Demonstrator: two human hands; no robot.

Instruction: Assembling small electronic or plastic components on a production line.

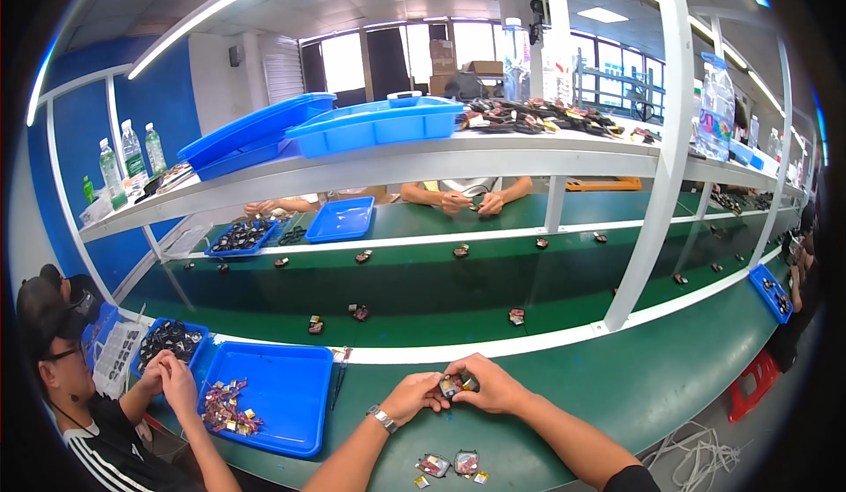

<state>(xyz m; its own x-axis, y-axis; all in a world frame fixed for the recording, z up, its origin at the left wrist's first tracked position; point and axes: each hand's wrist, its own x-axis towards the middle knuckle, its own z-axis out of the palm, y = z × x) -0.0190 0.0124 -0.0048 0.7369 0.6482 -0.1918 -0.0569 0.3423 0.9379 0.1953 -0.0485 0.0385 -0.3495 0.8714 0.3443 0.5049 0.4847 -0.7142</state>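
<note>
Over the green bench, my left hand (pixel 411 398) and my right hand (pixel 490 386) meet around a small dark-rimmed electronic housing (pixel 456 387). Red and yellowish parts show inside it. My right thumb and fingers grip its right and upper edges, while my left fingertips pinch its left side. Nearer to me lie two similar open housings (pixel 433 465) with reddish wiring, side by side. Small silver-yellow battery cells (pixel 480 477) sit just below them. Left of my left forearm is a blue tray (pixel 300 404) with a heap of wired battery cells (pixel 231 407).
A co-worker (pixel 75 369) sits at the left beside a tray of black parts (pixel 172 342). Beyond a white rail, a green conveyor belt (pixel 423 294) carries scattered small assemblies. A white post (pixel 648 227) and an overhead shelf (pixel 379 162) with blue trays stand ahead. Tweezers (pixel 338 384) lie by the tray.
</note>
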